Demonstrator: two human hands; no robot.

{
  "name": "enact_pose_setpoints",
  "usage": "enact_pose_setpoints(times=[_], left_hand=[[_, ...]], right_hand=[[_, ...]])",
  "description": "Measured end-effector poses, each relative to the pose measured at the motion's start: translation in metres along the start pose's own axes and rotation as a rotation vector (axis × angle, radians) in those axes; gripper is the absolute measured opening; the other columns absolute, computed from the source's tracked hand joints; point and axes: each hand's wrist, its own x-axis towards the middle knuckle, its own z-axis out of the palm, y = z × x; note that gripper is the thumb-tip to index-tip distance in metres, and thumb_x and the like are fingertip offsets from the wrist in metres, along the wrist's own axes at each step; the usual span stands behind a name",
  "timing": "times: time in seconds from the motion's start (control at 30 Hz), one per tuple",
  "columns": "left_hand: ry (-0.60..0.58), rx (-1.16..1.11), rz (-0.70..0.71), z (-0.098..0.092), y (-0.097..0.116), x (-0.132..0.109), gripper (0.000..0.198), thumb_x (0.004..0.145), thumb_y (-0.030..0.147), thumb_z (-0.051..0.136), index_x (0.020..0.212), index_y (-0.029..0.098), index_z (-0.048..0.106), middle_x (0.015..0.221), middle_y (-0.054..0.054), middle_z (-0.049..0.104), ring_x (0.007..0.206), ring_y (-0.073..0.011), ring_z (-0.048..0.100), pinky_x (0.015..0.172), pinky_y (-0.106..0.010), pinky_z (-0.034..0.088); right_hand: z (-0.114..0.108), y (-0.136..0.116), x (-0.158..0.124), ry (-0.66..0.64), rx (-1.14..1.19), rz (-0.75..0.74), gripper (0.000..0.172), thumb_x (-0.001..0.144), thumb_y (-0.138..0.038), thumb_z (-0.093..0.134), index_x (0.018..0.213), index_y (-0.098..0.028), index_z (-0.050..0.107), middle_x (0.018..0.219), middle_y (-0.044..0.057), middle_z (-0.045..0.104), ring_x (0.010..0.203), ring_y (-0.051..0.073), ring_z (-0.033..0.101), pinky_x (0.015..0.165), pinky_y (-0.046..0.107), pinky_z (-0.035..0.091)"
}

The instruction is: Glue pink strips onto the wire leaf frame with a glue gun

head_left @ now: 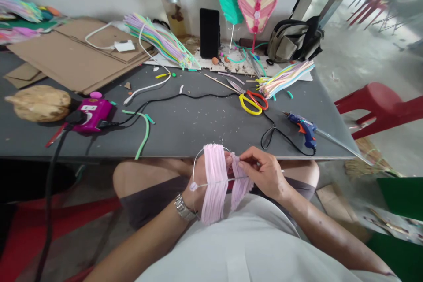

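Just off the table's front edge, above my lap, is a round wire frame with two bands of pink strands point(214, 185) and a thin rod across its middle. My left hand point(197, 174) is behind the frame and holds it from the left; most of its fingers are hidden by the pink strands. From the right, my right hand point(262, 169) pinches the top of the smaller pink band with thumb and index finger. A small pale rosette point(193, 187) sits at the rod's left end.
On the grey table point(198, 128) lie scissors point(253, 101), a blue glue gun point(303, 128), a magenta power strip point(92, 114) and cardboard point(76, 61). Bundled coloured strips point(161, 42), a phone point(209, 33), a bottle point(172, 6), two leaf-shaped fans point(257, 2) and a bag point(292, 39) are behind.
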Motion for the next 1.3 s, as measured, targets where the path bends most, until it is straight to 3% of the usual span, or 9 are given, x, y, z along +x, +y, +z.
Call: enact_pose_setpoints(times=[0.2, 0.47, 0.73, 0.87, 1.0, 1.17, 1.3], left_hand=[[0.001, 0.087, 0.061, 0.002, -0.002, -0.003, 0.03, 0.083, 0.042, 0.083, 0.08, 0.017, 0.067, 0.074, -0.002, 0.063, 0.066, -0.0141, 0.055, 0.061, -0.027, 0.048], [0.013, -0.107, -0.11, 0.007, -0.005, -0.007, 0.036, 0.079, 0.049, 0.085, 0.089, 0.018, 0.068, 0.082, -0.004, 0.067, 0.074, -0.0177, 0.063, 0.069, -0.03, 0.057], [-0.001, -0.082, -0.035, 0.016, 0.011, -0.012, 0.042, 0.074, 0.048, 0.088, 0.07, 0.016, 0.06, 0.067, 0.001, 0.054, 0.063, -0.0127, 0.049, 0.06, -0.027, 0.049], [-0.013, 0.004, 0.044, 0.011, 0.008, -0.012, 0.039, 0.081, 0.048, 0.083, 0.074, 0.017, 0.061, 0.071, 0.0, 0.056, 0.066, -0.0137, 0.05, 0.062, -0.027, 0.048], [-0.01, 0.052, 0.034, 0.005, 0.0, -0.013, 0.032, 0.086, 0.046, 0.08, 0.086, 0.017, 0.065, 0.081, -0.002, 0.063, 0.075, -0.016, 0.057, 0.07, -0.029, 0.05], [0.043, -0.031, -0.022, 0.011, 0.005, -0.016, 0.038, 0.078, 0.047, 0.086, 0.085, 0.017, 0.065, 0.079, -0.002, 0.065, 0.072, -0.0162, 0.058, 0.069, -0.03, 0.052], [0.07, -0.042, -0.028, 0.01, 0.001, -0.016, 0.036, 0.078, 0.046, 0.086, 0.088, 0.018, 0.067, 0.082, -0.003, 0.067, 0.075, -0.0181, 0.062, 0.07, -0.031, 0.054]], right_hand=[[0.001, 0.001, -0.004, 0.018, -0.039, -0.001, 0.017, 0.087, -0.023, 0.063, 0.103, -0.018, 0.068, 0.076, -0.001, 0.066, 0.064, 0.01, 0.056, 0.06, 0.021, 0.044], [0.004, 0.003, -0.005, 0.068, -0.15, -0.132, 0.024, 0.088, -0.017, 0.059, 0.108, -0.018, 0.073, 0.083, 0.001, 0.073, 0.069, 0.011, 0.063, 0.065, 0.022, 0.049], [0.004, -0.001, -0.004, 0.076, -0.123, -0.212, 0.025, 0.089, -0.012, 0.059, 0.106, -0.02, 0.075, 0.095, 0.004, 0.079, 0.08, 0.013, 0.072, 0.071, 0.023, 0.055], [0.005, -0.003, -0.005, 0.085, -0.161, -0.265, 0.025, 0.091, -0.011, 0.056, 0.104, -0.02, 0.075, 0.092, 0.005, 0.079, 0.077, 0.014, 0.071, 0.07, 0.024, 0.056], [0.006, -0.004, -0.005, 0.101, -0.195, -0.331, 0.024, 0.093, -0.01, 0.055, 0.105, -0.02, 0.074, 0.085, 0.003, 0.076, 0.072, 0.013, 0.068, 0.067, 0.024, 0.053], [0.007, -0.006, -0.005, 0.11, -0.206, -0.45, 0.025, 0.096, -0.008, 0.053, 0.107, -0.02, 0.072, 0.075, 0.001, 0.07, 0.065, 0.012, 0.062, 0.063, 0.024, 0.049], [0.008, -0.005, -0.006, 0.119, -0.228, -0.459, 0.025, 0.097, -0.01, 0.052, 0.109, -0.021, 0.071, 0.076, 0.001, 0.07, 0.066, 0.013, 0.062, 0.063, 0.026, 0.05]])
